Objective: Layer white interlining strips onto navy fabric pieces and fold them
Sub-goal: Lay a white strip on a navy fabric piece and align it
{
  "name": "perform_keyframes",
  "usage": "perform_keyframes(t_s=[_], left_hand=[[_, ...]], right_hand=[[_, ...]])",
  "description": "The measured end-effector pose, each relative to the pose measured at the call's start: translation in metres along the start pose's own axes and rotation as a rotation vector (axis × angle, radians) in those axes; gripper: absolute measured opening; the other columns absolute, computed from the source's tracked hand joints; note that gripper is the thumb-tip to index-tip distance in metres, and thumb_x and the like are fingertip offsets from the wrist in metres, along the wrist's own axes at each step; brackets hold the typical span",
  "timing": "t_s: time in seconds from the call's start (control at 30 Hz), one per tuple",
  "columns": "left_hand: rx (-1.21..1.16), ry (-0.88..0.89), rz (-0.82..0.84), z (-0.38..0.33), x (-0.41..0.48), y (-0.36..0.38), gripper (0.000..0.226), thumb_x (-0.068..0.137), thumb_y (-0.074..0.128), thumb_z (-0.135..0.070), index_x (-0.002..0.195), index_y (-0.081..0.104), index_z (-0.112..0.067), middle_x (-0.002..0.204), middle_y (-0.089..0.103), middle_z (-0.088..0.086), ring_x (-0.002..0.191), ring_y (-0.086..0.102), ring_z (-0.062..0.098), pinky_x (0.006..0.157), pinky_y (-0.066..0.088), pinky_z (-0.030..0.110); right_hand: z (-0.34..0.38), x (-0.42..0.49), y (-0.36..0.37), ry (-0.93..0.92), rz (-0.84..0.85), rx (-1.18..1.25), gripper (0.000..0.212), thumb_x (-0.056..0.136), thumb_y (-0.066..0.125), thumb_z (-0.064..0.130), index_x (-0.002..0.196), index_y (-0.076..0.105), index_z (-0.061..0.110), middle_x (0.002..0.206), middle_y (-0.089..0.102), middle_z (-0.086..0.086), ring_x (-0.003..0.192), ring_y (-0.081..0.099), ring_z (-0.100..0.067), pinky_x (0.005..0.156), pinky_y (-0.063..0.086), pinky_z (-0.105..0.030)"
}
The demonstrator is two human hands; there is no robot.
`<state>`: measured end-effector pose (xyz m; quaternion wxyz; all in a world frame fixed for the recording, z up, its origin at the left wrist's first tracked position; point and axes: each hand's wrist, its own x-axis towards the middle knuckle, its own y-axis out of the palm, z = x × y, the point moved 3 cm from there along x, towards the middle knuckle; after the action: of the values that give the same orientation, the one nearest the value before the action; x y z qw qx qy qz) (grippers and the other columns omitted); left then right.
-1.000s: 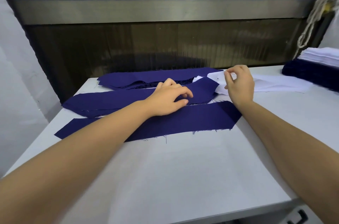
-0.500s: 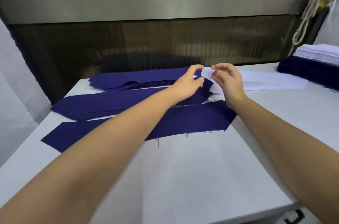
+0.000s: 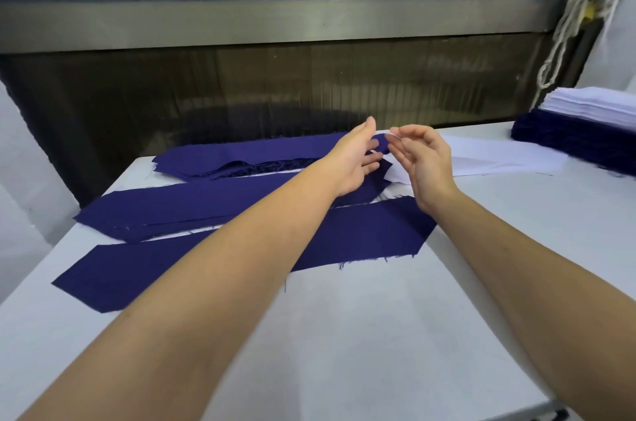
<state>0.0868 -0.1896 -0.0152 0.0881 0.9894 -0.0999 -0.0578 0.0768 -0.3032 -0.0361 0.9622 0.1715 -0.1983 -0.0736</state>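
Both hands meet at the far middle of the table. My left hand [image 3: 358,159] has its thumb above and fingers below the near end of a white interlining strip [image 3: 499,159], pinching it. My right hand [image 3: 426,162], fingers loosely curled, pinches the same end with its fingertips. The strip runs off to the right across the table. Three lots of navy fabric lie to the left: a single long piece [image 3: 371,234] nearest me, a second piece [image 3: 189,203] behind it, and a small pile [image 3: 241,155] at the back. My forearms cover part of the front pieces.
A stack of navy pieces topped with white strips [image 3: 585,114] stands at the far right. A dark machine opening with a metal bar [image 3: 309,24] runs behind the white table [image 3: 344,334]. A cord [image 3: 568,24] hangs at the upper right.
My left hand left the middle navy piece and reached forward to the white strip's end, where my right hand was pinching it. The hands have risen slightly together.
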Motion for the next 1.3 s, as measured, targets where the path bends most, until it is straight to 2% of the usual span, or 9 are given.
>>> perform_keyframes(t_s=[0.13,0.27,0.33,0.5,0.6,0.7,0.87,1.03,1.3], left_hand=[[-0.069,0.042,-0.191,-0.002,0.007,-0.004,0.04,0.099,0.048,-0.027,0.128,0.05,0.001,0.129,0.054,0.011,0.097,0.061,0.018,0.08,0.05,0.022],[-0.006,0.062,-0.407,0.002,0.007,-0.007,0.021,0.087,0.067,-0.019,0.099,0.064,-0.002,0.088,0.067,0.008,0.077,0.066,0.019,0.071,0.054,0.024],[0.005,0.117,-0.509,0.0,0.007,-0.014,0.018,0.084,0.07,-0.012,0.098,0.069,-0.002,0.095,0.069,0.01,0.077,0.066,0.022,0.075,0.056,0.029],[0.086,0.153,-0.564,-0.006,-0.001,-0.047,0.026,0.082,0.066,0.002,0.107,0.064,-0.007,0.115,0.061,0.012,0.104,0.06,0.027,0.092,0.051,0.036],[0.16,0.188,-0.547,-0.011,-0.013,-0.073,0.023,0.084,0.059,0.007,0.094,0.06,-0.013,0.105,0.056,0.006,0.093,0.058,0.023,0.078,0.053,0.03],[0.234,0.219,-0.505,-0.016,-0.03,-0.101,0.025,0.085,0.054,0.009,0.087,0.061,-0.015,0.094,0.057,0.001,0.086,0.059,0.017,0.066,0.053,0.024],[0.28,0.227,-0.529,-0.021,-0.065,-0.147,0.019,0.087,0.057,0.005,0.093,0.067,-0.01,0.09,0.061,-0.001,0.081,0.06,0.009,0.063,0.053,0.019],[0.236,0.243,-0.623,-0.022,-0.1,-0.18,0.013,0.088,0.059,0.0,0.094,0.067,-0.009,0.091,0.061,0.0,0.084,0.06,0.011,0.058,0.05,0.017],[0.284,0.239,-0.617,-0.021,-0.141,-0.207,0.024,0.084,0.067,-0.001,0.106,0.064,-0.011,0.1,0.057,-0.001,0.088,0.061,0.013,0.064,0.055,0.02]], right_hand=[[-0.002,0.0,0.0,-0.007,0.033,-0.076,0.023,0.092,0.044,-0.006,0.086,0.058,0.011,0.096,0.064,-0.008,0.092,0.065,-0.021,0.089,0.053,-0.026],[-0.006,0.001,-0.001,0.005,-0.007,-0.179,0.022,0.094,0.044,0.001,0.084,0.059,0.014,0.102,0.061,-0.009,0.095,0.062,-0.021,0.087,0.053,-0.028],[-0.008,0.003,-0.004,0.034,-0.048,-0.208,0.019,0.094,0.047,0.005,0.082,0.058,0.015,0.102,0.06,-0.008,0.093,0.059,-0.02,0.088,0.052,-0.029],[-0.014,0.01,-0.014,0.101,-0.118,-0.258,0.019,0.093,0.048,0.009,0.079,0.057,0.017,0.1,0.058,-0.006,0.094,0.057,-0.021,0.087,0.05,-0.027],[-0.016,0.013,-0.02,0.12,-0.122,-0.363,0.021,0.09,0.044,0.003,0.081,0.058,0.016,0.1,0.058,-0.003,0.094,0.054,-0.02,0.088,0.048,-0.029],[-0.016,0.013,-0.025,0.036,-0.046,-0.743,0.033,0.083,0.04,-0.008,0.103,0.059,0.009,0.107,0.058,-0.002,0.098,0.052,-0.016,0.09,0.042,-0.026],[-0.013,0.012,-0.027,-0.081,-0.032,-1.08,0.035,0.086,0.048,-0.005,0.119,0.059,0.002,0.116,0.061,-0.013,0.103,0.057,-0.028,0.088,0.038,-0.025],[-0.014,0.014,-0.03,0.038,-0.087,-1.088,0.031,0.09,0.048,0.002,0.118,0.062,0.002,0.122,0.061,-0.016,0.112,0.055,-0.031,0.096,0.04,-0.032],[-0.001,0.002,-0.021,-0.006,-0.109,-1.036,0.025,0.088,0.048,0.004,0.101,0.07,0.006,0.105,0.067,-0.012,0.098,0.058,-0.024,0.081,0.04,-0.024]])
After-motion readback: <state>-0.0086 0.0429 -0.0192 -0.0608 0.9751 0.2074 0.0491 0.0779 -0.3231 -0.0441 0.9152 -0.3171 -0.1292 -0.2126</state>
